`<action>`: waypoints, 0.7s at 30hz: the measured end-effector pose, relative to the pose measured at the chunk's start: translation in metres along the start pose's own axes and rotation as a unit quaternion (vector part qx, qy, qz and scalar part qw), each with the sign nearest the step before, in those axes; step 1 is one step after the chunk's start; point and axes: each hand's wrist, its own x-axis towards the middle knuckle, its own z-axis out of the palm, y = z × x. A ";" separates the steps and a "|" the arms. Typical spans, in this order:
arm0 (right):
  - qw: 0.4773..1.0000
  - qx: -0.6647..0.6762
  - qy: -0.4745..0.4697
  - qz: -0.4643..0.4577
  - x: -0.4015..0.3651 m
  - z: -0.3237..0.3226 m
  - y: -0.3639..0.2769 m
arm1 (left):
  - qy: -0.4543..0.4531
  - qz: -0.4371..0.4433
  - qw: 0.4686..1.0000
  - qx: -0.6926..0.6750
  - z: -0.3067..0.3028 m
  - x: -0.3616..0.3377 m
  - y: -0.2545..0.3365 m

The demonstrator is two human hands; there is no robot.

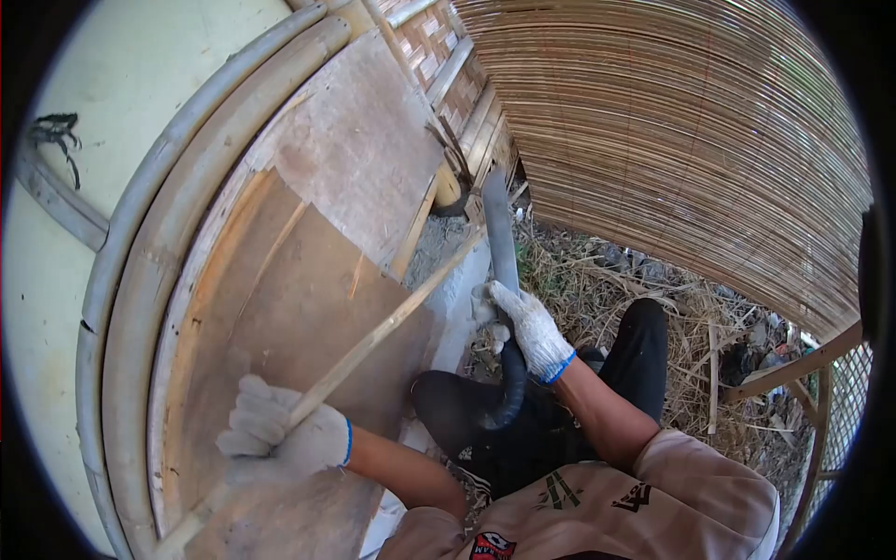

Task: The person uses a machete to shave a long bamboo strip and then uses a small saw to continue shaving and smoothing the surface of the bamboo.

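Note:
My left hand (285, 427), in a white knit glove with a blue cuff, is wrapped around a long pale bamboo stick (378, 334). The stick slants from the lower left up to the right, its far end close to the blade of a machete (501, 229). Gloved the same way, my right hand (530, 329) grips the machete where the blade meets its dark, curved handle (511, 378). The blade points away from me, tip up. My bent knees in dark trousers lie below the machete.
Brown wooden boards (317, 280) lean on my left beside curved bamboo poles (177, 224). A slatted bamboo blind (663, 121) hangs at the right. Dry straw and scraps (691, 345) cover the ground. A wire mesh frame (845, 401) stands at the far right.

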 end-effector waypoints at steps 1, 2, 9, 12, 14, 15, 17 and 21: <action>1.000 -0.004 -0.001 0.006 0.000 0.004 0.002 | 0.004 0.000 1.000 0.006 -0.007 -0.005 0.015; 0.998 -0.068 0.003 -0.001 0.001 0.008 0.003 | 0.034 0.002 0.999 0.011 -0.013 -0.011 0.030; 0.980 -0.197 0.031 0.014 0.003 0.023 0.053 | 0.222 0.025 0.972 0.070 -0.043 -0.051 0.079; 0.979 -0.202 0.033 0.006 0.012 0.026 0.074 | 0.306 0.027 0.948 0.085 -0.058 -0.065 0.083; 0.972 -0.231 0.039 0.021 0.013 0.033 0.070 | 0.336 0.025 0.939 0.061 -0.072 -0.079 0.092; 0.964 -0.260 0.045 0.036 0.014 0.035 0.068 | 0.306 -0.009 0.951 0.039 -0.075 -0.086 0.095; 0.963 -0.265 0.059 0.003 0.029 0.031 0.080 | 0.278 -0.040 0.959 0.018 -0.081 -0.100 0.104; 0.957 -0.259 0.091 -0.096 0.042 0.026 0.097 | 0.392 -0.125 0.911 0.020 -0.070 -0.130 0.115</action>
